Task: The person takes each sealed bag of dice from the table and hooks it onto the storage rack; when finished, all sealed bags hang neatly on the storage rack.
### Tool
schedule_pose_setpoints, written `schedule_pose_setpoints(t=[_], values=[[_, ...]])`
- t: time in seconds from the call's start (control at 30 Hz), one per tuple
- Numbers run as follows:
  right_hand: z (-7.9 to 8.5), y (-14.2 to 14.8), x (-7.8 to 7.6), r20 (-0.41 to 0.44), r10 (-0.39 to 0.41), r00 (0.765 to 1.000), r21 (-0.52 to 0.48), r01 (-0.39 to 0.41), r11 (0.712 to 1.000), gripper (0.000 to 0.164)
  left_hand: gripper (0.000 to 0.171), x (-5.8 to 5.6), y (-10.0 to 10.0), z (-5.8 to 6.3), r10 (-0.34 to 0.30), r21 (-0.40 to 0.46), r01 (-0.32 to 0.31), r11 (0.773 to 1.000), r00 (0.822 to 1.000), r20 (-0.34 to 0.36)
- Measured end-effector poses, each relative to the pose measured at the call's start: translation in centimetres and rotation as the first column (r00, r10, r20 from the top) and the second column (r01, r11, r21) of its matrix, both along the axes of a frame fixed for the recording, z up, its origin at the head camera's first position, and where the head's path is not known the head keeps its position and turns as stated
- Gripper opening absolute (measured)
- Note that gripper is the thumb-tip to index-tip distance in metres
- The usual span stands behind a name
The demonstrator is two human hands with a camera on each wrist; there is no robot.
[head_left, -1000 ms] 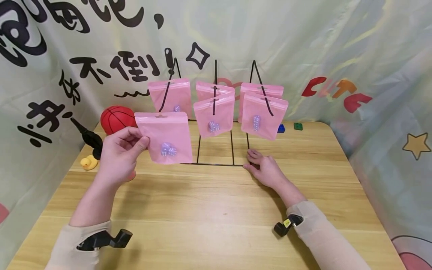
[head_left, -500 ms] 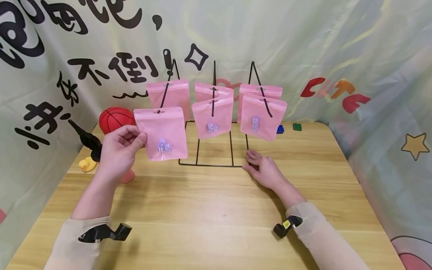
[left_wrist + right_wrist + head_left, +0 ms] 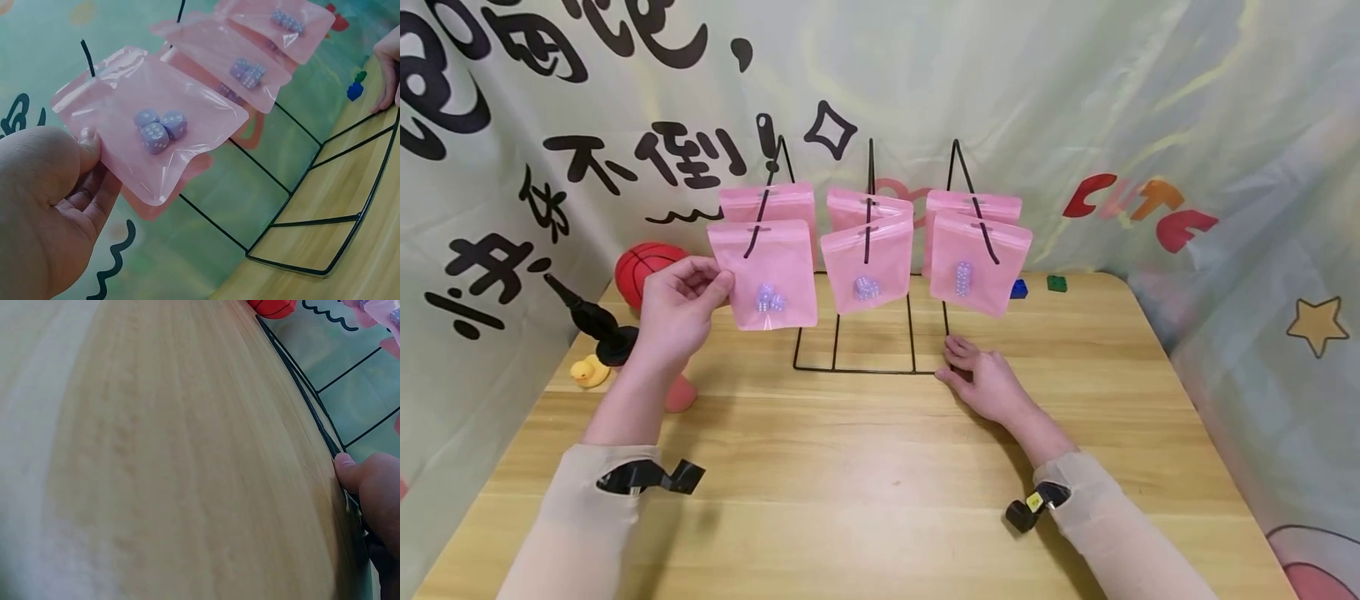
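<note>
My left hand (image 3: 681, 304) pinches the left edge of a pink zip bag (image 3: 790, 283) between thumb and fingers. Three purple dice (image 3: 159, 130) show through its front. The front left prong of a black wire display rack (image 3: 850, 372) crosses the bag's top at its hang hole, its tip in front of the bag. Two more pink bags, a middle one (image 3: 880, 250) and a right one (image 3: 996, 242), hang on the other front prongs with dice inside. Further pink bags hang behind them. At the front right corner of the rack's base, my right hand (image 3: 988, 379) grips the wire.
Left of the rack are a red toy basketball (image 3: 643, 265), a black stand (image 3: 598, 321) and a yellow rubber duck (image 3: 589, 371). Behind on the right lie a blue block (image 3: 1018, 289) and a green block (image 3: 1057, 284). A printed cloth (image 3: 1060, 100) backs the table.
My left hand has moved the bag up and back, so its hang hole now sits higher along the left prong. The right hand stays on the base corner.
</note>
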State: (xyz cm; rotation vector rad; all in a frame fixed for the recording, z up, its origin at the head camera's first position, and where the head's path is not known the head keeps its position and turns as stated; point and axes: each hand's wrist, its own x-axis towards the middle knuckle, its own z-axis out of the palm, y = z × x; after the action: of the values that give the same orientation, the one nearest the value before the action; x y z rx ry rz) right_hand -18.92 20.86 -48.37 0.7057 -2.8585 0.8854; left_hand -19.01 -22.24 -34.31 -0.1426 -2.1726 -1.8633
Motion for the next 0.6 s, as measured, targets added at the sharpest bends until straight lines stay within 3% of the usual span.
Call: schedule_pose_setpoints(t=[0.4,0.6], values=[[0.0,-0.6,-0.1,0.01,0.005,1.0,-0.003,-0.005,1.0,0.049,0.012,-1.5,-0.5,0.2,0.032,-0.02,-0.032,0.999,0.999,-0.01],[0.2,-0.4,-0.6,0.026,0.027,0.999,-0.024,-0.026,0.999,0.05,0.024,-1.5,-0.9,0.3,0.046,0.043,-0.046,0.998,0.999,-0.004]])
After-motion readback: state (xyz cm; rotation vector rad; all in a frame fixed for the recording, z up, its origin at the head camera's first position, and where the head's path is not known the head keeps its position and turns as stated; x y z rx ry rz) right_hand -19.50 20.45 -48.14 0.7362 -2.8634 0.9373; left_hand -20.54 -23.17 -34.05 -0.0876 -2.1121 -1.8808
